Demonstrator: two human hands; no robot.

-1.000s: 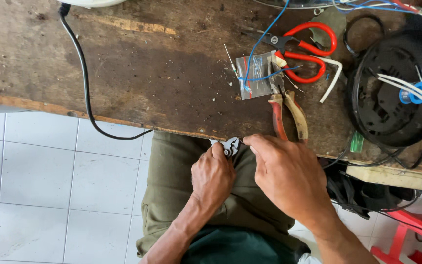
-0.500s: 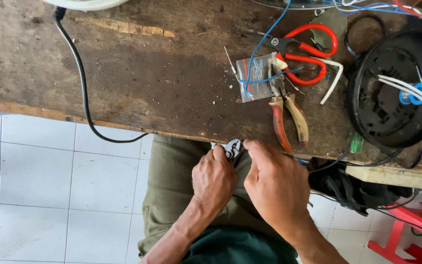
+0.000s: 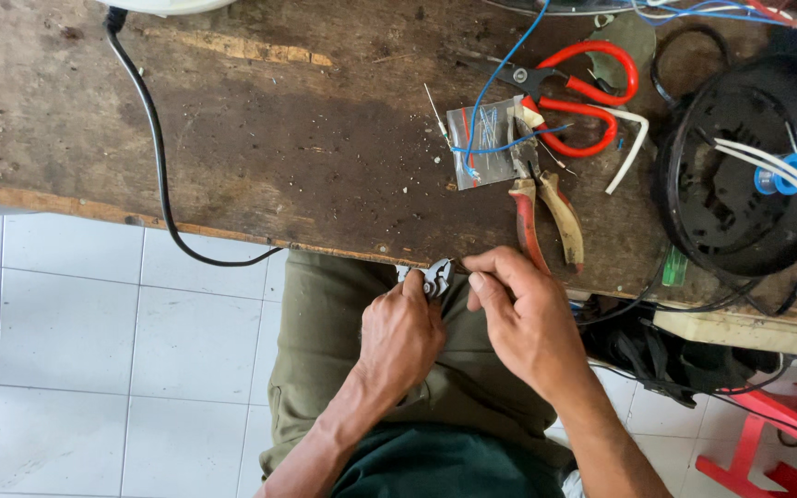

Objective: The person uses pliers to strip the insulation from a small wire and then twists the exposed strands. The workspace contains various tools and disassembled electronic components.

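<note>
My left hand (image 3: 401,337) is curled tight around a small dark metal cutting tool (image 3: 436,277), its head poking out above my knuckles, right at the near edge of the worn brown wooden table (image 3: 279,138) and over my lap in olive-green trousers (image 3: 325,314). My right hand (image 3: 523,318) sits just beside it, fingers (image 3: 483,267) pinched narrow at the tool's head; whatever they grip is too small for me to make out. Up on the table, well apart from my hands, lie pliers with yellowed and red handles (image 3: 546,212), red-handled scissors (image 3: 583,88), and a small clear plastic packet (image 3: 481,143) crossed by a thin blue wire (image 3: 500,83). To the right sits a round black plastic housing (image 3: 740,175) with white cables (image 3: 786,175) across it. A thick black cord (image 3: 154,157) loops off the table's left part.
</note>
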